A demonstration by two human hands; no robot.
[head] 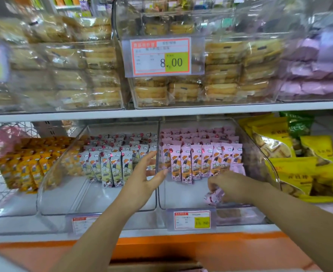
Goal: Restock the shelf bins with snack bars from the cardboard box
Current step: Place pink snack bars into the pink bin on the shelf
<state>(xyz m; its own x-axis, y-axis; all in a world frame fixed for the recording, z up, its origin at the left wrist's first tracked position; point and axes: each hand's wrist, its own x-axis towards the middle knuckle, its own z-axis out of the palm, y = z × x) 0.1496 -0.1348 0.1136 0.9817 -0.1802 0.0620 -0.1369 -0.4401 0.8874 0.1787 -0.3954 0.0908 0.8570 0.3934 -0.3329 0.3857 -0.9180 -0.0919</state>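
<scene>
At the front edge of the right bin [183,197] | my right hand [232,186] reaches in, gripping pink bars [213,196] beneath curled fingers | left hand [142,178] spread wide

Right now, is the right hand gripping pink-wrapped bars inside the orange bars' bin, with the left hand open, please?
Wrong bin: the head view shows the right hand gripping pink-wrapped bars inside the pink bars' bin; the left hand is open.

Shop, snack aisle. Price tag [162,56] marked 8.00 well above the left hand [142,181]; smaller price label [192,219] just below the right hand [232,186]; clear bins [181,195] of snack bars [201,163] on white shelves [161,111].
</scene>
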